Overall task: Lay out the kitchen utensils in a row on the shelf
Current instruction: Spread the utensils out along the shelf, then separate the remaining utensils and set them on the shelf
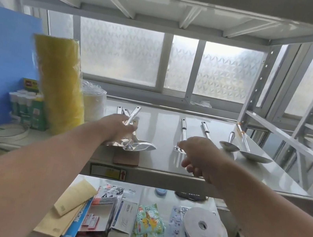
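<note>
My left hand [118, 127] grips bunched utensils [132, 135], handles pointing rearward; my right hand [200, 156] hangs loosely open, empty, over the fork [181, 141] near the shelf [164, 167] front edge.

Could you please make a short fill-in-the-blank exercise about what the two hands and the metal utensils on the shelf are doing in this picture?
1. The left hand grips a bunch of shiny steel utensils near the tall ____ roll.
2. The large steel ladle lies farthest to the ____ on the white metal shelf.
3. The right hand holds ____.

Missing words: yellow; right; nothing
</note>
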`<state>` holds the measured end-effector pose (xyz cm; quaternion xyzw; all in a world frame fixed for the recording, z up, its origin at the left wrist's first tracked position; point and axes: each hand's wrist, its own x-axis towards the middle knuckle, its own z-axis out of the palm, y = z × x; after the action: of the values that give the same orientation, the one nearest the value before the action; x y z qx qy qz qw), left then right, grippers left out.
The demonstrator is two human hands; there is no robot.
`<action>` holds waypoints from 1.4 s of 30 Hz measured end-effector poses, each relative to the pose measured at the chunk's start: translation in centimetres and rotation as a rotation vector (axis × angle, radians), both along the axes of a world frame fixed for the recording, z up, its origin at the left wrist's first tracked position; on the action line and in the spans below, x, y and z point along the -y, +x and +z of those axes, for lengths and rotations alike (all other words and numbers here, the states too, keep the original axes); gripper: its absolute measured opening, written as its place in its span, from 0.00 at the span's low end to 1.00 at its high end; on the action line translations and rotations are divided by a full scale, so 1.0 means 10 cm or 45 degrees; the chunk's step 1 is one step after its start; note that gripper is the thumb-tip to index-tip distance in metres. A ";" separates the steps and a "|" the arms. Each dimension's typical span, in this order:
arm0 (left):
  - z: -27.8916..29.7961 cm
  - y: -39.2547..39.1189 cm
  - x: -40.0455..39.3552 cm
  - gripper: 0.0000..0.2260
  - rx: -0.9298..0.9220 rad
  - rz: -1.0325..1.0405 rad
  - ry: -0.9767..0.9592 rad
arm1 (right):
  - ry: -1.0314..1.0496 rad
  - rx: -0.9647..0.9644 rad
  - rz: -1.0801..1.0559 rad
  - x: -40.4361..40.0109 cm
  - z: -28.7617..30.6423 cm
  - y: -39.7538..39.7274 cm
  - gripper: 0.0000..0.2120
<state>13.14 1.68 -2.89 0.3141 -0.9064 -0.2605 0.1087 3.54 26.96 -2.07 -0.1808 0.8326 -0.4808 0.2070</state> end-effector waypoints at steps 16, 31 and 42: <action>0.02 0.43 0.24 0.07 0.192 0.183 0.818 | -0.064 0.021 0.275 0.93 -0.12 0.54 0.07; -0.25 0.41 0.46 0.18 -0.254 0.448 0.944 | 0.339 -1.135 0.413 0.71 -0.44 0.49 0.12; -0.35 0.22 0.46 0.17 -0.430 0.260 0.943 | 0.676 -1.176 0.292 0.71 -0.31 0.49 0.16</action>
<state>15.30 -2.94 -6.36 0.3731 -0.6852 -0.6045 0.1609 8.43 19.88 -5.14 -0.4045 0.9046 -0.0990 -0.0906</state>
